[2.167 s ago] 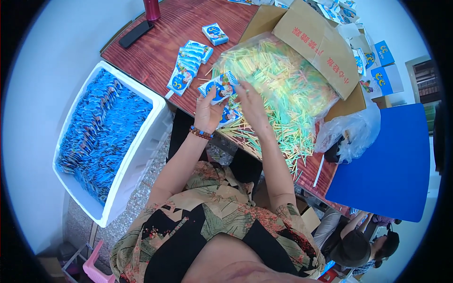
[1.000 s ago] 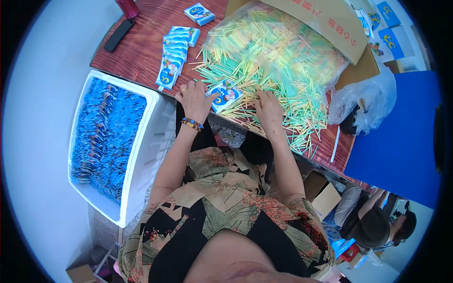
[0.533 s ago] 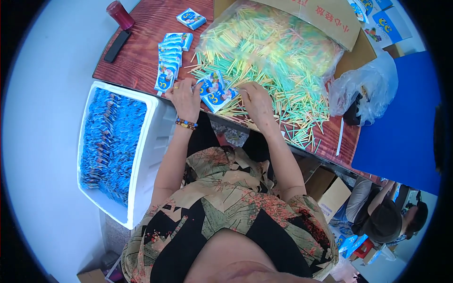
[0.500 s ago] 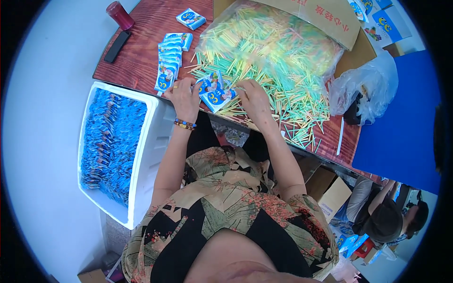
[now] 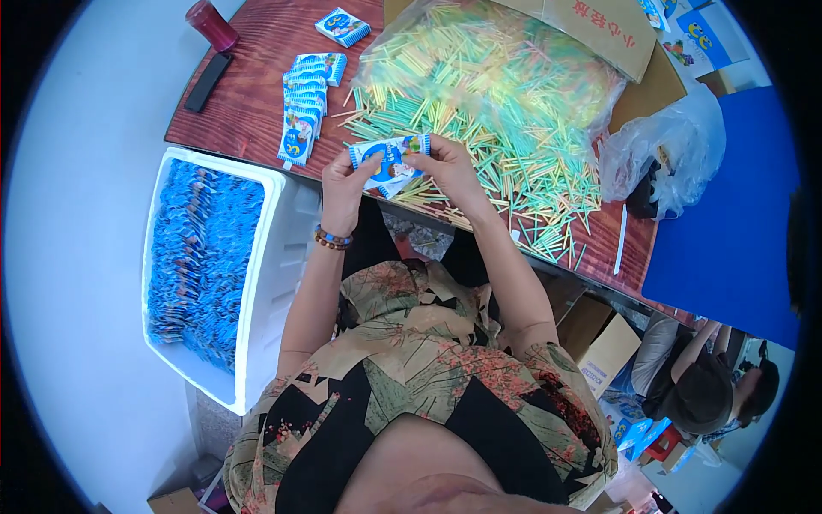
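Both my hands are at the table's near edge, holding a small blue-and-white packet by its two ends. My left hand pinches its left end, thumb on top. The fingers of my right hand are closed on its right end. Part of another packet shows below it, mostly hidden. Just beyond lies a heap of short thin straw-like sticks in green, yellow and pink, many under a clear plastic bag. An overlapping row of similar packets lies to the left.
A white foam box packed with blue packets stands left of the table. Farther back are a single packet stack, a black bar and a red jar. A clear bag and another person are at right.
My hands have lifted the packet slightly off the sticks and turned it level, now gripping it at both ends. The second packet has become mostly covered.
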Tool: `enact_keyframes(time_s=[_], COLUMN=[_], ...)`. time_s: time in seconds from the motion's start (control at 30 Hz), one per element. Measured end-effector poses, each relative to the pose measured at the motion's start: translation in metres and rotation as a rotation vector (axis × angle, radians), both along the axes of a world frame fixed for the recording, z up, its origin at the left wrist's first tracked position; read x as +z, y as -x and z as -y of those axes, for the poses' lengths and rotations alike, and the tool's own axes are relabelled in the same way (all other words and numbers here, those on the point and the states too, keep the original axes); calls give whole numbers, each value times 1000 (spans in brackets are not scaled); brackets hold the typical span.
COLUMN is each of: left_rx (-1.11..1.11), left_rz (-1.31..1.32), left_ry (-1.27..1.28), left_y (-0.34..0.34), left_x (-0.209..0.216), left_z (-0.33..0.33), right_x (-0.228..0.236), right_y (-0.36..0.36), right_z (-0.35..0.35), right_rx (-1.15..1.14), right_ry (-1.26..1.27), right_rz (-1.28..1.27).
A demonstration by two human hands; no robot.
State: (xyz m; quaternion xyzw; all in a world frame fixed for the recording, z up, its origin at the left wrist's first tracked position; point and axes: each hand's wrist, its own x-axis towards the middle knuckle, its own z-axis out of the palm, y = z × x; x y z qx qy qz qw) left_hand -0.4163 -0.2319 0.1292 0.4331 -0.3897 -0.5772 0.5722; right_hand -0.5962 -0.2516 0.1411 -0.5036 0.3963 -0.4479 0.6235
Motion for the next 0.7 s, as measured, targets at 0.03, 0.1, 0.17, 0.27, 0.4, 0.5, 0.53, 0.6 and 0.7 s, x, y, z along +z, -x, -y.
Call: enact_keyframes(time_s=[0.03, 0.1, 0.17, 0.27, 0.4, 0.5, 0.53, 0.6, 0.7], left_rx=[6, 10, 18, 47, 70, 83, 98, 111, 90], left_rz=[-5, -8, -13, -92, -143, -182, -185, -187, -276], left_ry=[20, 44, 25, -33, -63, -58, -63, -69, -104], left_y=[2, 7, 10, 13, 14, 13, 14, 14, 10], left_x=[-1, 0, -3, -7, -15, -19, -19, -18, -14], left_z=[-2, -3, -4, -6, -9, -10, -9, -10, -11], right_x=[4, -1, -6, -11, -4, 10, 13, 16, 10], right_y=[2, 10, 13, 12, 8, 6, 6, 8, 13], right_z=[-5, -4, -4, -6, -11, -13, -13, -13, -12], right_rx=[-5, -11, -16, -71, -119, -132, -133, -142, -176], right_ry=[3, 17, 29, 57, 55, 26, 20, -1, 66], right_rz=[22, -8, -37, -102, -154, -156, -178, -128, 10])
